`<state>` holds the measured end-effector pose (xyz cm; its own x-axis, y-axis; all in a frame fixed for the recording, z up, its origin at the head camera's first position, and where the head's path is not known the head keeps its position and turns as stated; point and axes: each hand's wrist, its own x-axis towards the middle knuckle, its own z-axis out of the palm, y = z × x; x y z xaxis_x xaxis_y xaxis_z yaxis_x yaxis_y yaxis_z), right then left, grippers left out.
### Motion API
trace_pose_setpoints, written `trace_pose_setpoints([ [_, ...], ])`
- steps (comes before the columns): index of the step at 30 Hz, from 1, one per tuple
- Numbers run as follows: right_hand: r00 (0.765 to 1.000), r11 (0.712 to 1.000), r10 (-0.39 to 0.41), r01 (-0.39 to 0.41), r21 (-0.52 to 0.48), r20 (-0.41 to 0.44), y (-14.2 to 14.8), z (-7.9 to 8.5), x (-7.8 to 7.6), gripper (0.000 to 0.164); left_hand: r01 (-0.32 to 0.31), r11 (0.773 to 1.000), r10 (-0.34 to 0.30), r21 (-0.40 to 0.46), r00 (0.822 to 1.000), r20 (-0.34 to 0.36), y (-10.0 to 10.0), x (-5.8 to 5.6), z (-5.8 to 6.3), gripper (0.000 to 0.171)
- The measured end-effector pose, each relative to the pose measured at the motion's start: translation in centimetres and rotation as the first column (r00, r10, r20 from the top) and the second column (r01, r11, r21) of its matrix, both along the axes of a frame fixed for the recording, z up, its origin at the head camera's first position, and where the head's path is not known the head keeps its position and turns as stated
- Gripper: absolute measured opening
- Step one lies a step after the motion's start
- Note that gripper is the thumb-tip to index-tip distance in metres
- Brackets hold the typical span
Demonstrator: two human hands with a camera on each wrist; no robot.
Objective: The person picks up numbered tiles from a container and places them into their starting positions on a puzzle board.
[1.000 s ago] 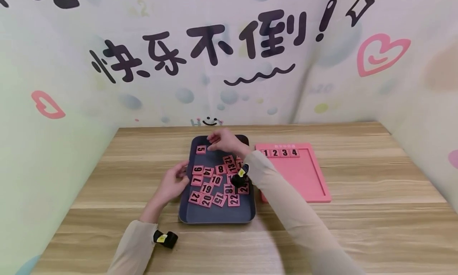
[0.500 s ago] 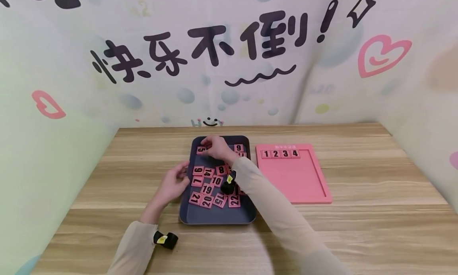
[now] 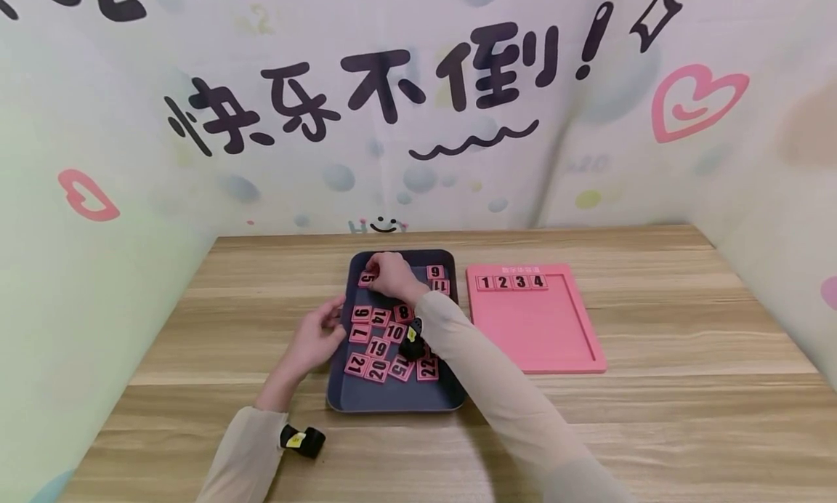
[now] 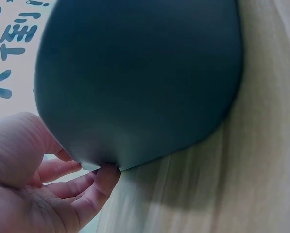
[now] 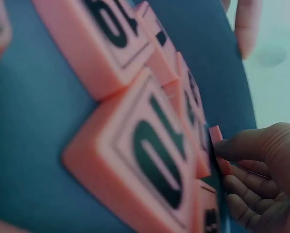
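Observation:
A dark blue tray (image 3: 395,400) on the table holds several loose pink number tiles. Reaching over it, my right hand (image 3: 394,278) pinches the pink tile marked 5 (image 3: 366,280) near the tray's far left corner. In the right wrist view thumb and fingers close on this tile (image 5: 215,136), which is seen edge-on. My left hand (image 3: 317,339) touches the tray's left rim with loosely extended fingers; the left wrist view shows a fingertip against the tray wall (image 4: 140,97). The tile marked 10 (image 5: 159,155) looms close to the right wrist camera. My right forearm covers some tiles.
Right of the tray lies a pink frame board (image 3: 530,328), with a row of several tiles (image 3: 511,282) starting at 1 along its top. A printed cloth wall (image 3: 275,190) stands behind the wooden table (image 3: 686,307).
My right hand has moved left and slightly down to the tile marked 5, now pinched. The tiles at the tray's far right have come into view. My left hand stays at the rim.

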<state>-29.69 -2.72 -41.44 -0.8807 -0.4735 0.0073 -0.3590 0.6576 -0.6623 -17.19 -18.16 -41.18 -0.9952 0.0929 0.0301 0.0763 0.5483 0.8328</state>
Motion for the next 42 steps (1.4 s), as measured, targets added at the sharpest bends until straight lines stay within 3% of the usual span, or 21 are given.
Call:
trace_pose_setpoints([
  [9,0.997,0.997,0.074,-0.074,-0.005,-0.022,2.8,2.1,0.6,0.034,-0.014,1.0,0.014,-0.012,1.0,-0.001,0.1,0.1,-0.2,0.05],
  [17,0.994,0.996,0.083,-0.084,-0.021,-0.066,7.1,3.9,1.3,0.035,-0.016,1.0,0.015,-0.023,1.0,-0.02,0.1,0.1,-0.2,0.05],
  [24,0.987,0.992,0.106,-0.113,-0.051,-0.118,11.9,3.8,2.0,0.036,-0.019,1.0,0.019,-0.022,1.0,-0.011,0.2,0.1,-0.3,0.05],
  [32,0.991,0.993,0.078,-0.087,-0.082,-0.112,18.3,3.9,3.4,0.038,-0.012,1.0,0.011,-0.023,1.0,-0.015,0.3,0.0,-0.3,0.05],
  [42,0.974,0.993,0.109,-0.116,-0.025,-0.2,25.4,2.2,4.5,0.035,-0.012,0.999,0.011,-0.037,1.0,-0.018,0.2,-0.1,-0.3,0.052],
])
